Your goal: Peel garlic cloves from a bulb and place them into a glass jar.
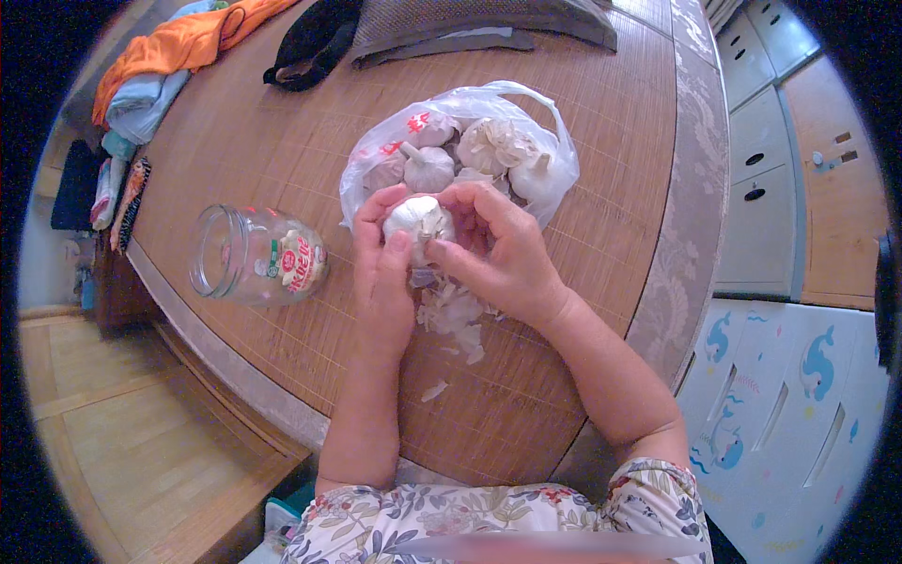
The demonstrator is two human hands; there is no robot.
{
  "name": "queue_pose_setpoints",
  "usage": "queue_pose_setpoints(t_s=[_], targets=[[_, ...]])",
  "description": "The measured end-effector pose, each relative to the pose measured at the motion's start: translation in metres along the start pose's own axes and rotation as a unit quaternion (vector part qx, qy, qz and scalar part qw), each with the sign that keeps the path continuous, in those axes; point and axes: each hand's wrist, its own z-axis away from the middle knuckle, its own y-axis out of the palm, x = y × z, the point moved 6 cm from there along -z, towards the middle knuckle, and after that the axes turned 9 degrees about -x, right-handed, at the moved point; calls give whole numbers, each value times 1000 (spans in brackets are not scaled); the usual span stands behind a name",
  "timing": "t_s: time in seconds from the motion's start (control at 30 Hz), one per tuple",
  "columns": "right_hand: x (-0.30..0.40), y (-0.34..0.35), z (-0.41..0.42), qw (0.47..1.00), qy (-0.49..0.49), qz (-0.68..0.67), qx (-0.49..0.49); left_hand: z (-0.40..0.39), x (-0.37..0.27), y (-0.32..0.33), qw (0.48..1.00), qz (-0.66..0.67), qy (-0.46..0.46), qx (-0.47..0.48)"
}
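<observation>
Between my two hands is a whole garlic bulb [417,220] in white papery skin. My left hand [382,271] cups it from the left, thumb on its near side. My right hand [504,247] grips its right side, with thumb and fingers at the stem area. Just beyond, several garlic bulbs [431,168] sit in an opened white plastic bag [356,169] with red print. Loose garlic skins [451,321] lie on the mat below my hands. To the left a clear glass jar [271,271] rests on its side, mouth facing left; pale pieces show inside near its base.
A bamboo mat [282,144] with a grey patterned border [694,176] covers the surface. At the far side are a black cloth item [317,46] and a woven grey pillow [479,25]. Folded clothes [165,56] line the left edge. White drawers [789,423] with whale pictures stand at right.
</observation>
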Motion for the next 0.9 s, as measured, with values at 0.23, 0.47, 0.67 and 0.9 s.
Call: queue_pose_setpoints(t_s=[0.23, 0.47, 0.67, 0.9], targets=[[-4, 4, 0, 1000, -17, 12, 10, -1, -2, 1, 999, -26, 5, 22], [2, 4, 2, 997, -38, 63, -15, 5, -10, 7, 994, -93, 49, 25], [20, 0, 2, 980, -155, 115, -48, -3, 2, -5, 999, -31, 18, 4], [23, 3, 6, 981, -187, 50, -6, -1, 4, -5, 999, -47, -22, 6]])
